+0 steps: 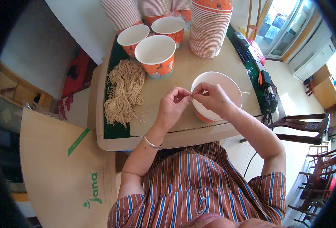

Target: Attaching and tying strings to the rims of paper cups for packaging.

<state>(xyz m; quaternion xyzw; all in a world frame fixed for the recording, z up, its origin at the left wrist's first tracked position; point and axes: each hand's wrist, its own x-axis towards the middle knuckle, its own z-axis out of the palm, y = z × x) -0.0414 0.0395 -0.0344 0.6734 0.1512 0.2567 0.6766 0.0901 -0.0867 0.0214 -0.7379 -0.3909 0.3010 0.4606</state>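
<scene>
A paper bucket (232,81), white inside and orange outside, stands at the table's near edge. Above its left rim my left hand (173,104) and my right hand (214,99) meet fingertip to fingertip, both closed in a pinch. Whatever lies between the fingertips is too small to make out. A thin beige cord (244,92) pokes out at the bucket's right rim. Left of my hands lies a bundle of beige cords (126,91), its loose ends toward me.
Three separate orange buckets (155,55) stand behind the cords. A tall bucket stack (210,34) with cords hanging from it rises at the back, near more stacks (121,13). Black adapters and cables (266,81) line the right edge. A cardboard box (57,163) leans at left; a dark chair (301,127) is right.
</scene>
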